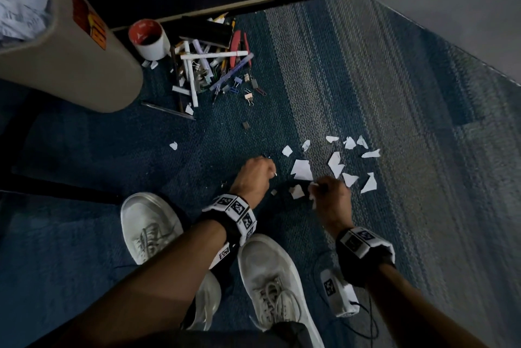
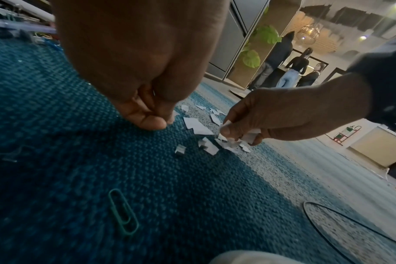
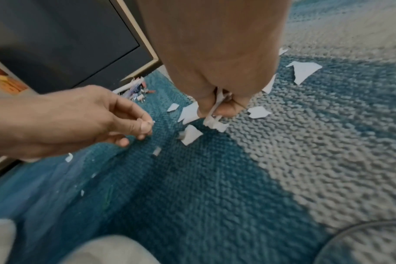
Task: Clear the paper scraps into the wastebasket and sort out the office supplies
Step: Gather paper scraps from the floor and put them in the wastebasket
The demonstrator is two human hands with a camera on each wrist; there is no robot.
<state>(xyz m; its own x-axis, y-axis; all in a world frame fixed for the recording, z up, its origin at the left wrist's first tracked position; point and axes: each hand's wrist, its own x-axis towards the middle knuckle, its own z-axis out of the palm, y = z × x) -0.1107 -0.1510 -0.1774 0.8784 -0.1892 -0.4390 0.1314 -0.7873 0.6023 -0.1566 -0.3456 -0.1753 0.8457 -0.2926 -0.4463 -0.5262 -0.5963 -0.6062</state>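
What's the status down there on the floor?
Right hand grips a wad of scraps. Left hand pinches a tiny bit. More scraps on the carpet. Wastebasket far left, supplies beside it.

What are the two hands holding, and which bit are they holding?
The right hand holds a bunch of paper scraps in its curled fingers. The left hand pinches a tiny white bit at its fingertips.
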